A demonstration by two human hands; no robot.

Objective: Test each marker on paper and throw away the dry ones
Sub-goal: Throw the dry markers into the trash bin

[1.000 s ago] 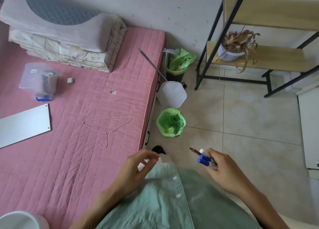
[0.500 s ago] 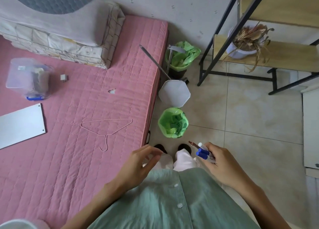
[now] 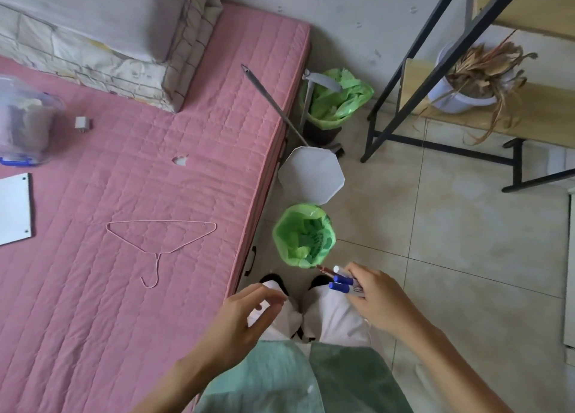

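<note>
Head view, and the person is standing over the small bin [image 3: 304, 236] with its green liner. Right hand [image 3: 378, 299] is gripping a bundle of markers [image 3: 342, 281], blue caps and one white tip poking out just short of the bin's near rim. Left hand [image 3: 245, 311] is hovering empty on the bin's near left, fingers loosely curled. Just beyond the bin a white octagonal lid [image 3: 311, 173] is leaning, and farther back a second green-lined bin [image 3: 334, 100] is sitting. Left of the small bin, a wire hanger [image 3: 160, 243] is lying on the pink mattress [image 3: 124, 288].
</note>
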